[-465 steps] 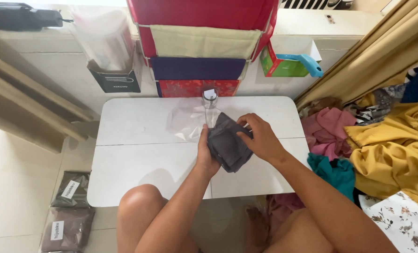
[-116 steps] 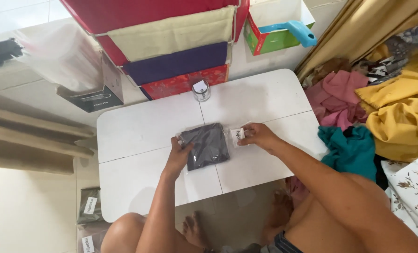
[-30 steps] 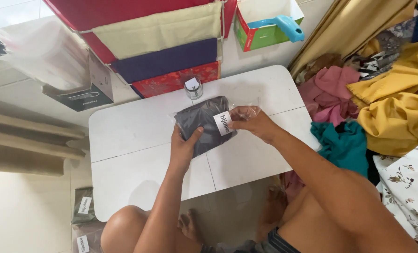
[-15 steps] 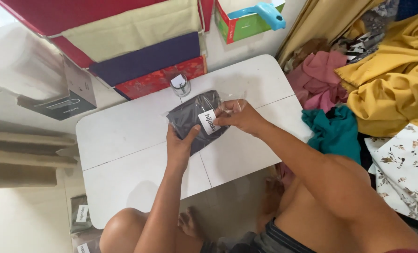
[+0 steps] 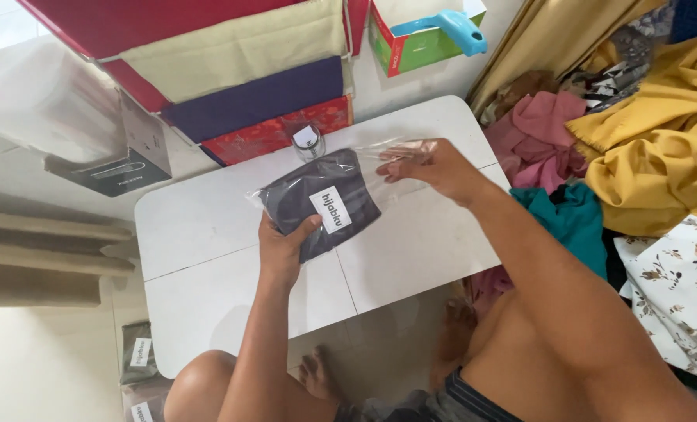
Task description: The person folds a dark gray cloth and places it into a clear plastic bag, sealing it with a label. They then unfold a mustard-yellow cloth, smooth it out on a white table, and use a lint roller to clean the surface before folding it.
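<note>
A low white table stood on a pale floor, its top split by thin seams into panels. Above it the person held a clear plastic bag with a folded dark grey cloth inside and a white label on its face. The left hand gripped the near edge of the packet, thumb pressed on top beside the label. The right hand pinched the open flap of the bag at its right end, fingers closed on the film. The packet was lifted slightly off the table, over its far middle part.

Just beyond the packet a small glass jar stood upright at the table's far edge. Behind it, folded fabrics in red, cream, purple and patterned red were stacked against the wall. A green box with a blue handle sat to the far right. On the right, loose clothes lay heaped: pink, teal, yellow and a white floral piece. On the floor at near left lay more bagged packets. A dark box sat at the far left.
</note>
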